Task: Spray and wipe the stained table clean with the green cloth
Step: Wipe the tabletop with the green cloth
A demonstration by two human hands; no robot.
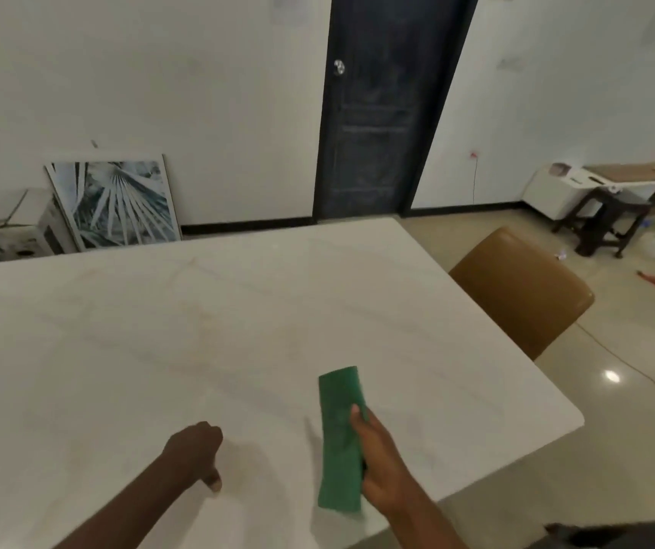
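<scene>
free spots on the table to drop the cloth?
Nearly all of the white table is bare, from the far edge by the door to the near edge. Only the left hand and right hand holding the green cloth occupy it.

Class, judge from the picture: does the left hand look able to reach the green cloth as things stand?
Probably yes. The left hand is beside the green cloth, held by the right hand, with only bare table between.

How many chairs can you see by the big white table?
1. A brown chair stands at the right side of the white table, pushed up close to its edge. Others may be hidden beyond the picture's edges.
</scene>
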